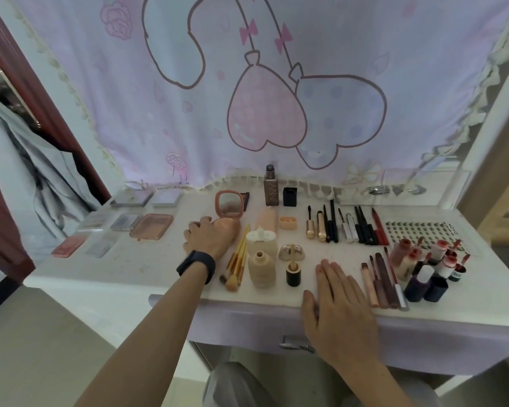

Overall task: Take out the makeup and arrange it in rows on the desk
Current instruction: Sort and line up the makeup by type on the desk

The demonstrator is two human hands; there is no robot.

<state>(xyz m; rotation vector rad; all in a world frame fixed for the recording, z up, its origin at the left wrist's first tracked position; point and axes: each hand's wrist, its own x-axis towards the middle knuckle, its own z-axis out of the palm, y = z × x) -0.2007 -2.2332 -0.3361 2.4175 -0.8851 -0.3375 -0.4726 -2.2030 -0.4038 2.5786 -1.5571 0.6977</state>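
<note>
Cream bottles [261, 268], two, stand between left hand [207, 237], holding one compact [229, 202], and flat, empty right hand [338, 306].

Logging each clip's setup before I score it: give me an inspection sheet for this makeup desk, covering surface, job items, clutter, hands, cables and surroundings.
Surface: white desk, smudged with reddish marks.
Job's things: palettes in rows at left; open compact; brown bottle upright at back; brushes; mascaras and pencils in a row; lip tubes front right; lash card.
Clutter: nothing seen.
Hands: left hand by the compact, grip unclear; right hand flat, fingers straight, on the front edge.
Cables: nothing seen.
Surroundings: cartoon curtain behind; door at left; drawer handle below.
</note>
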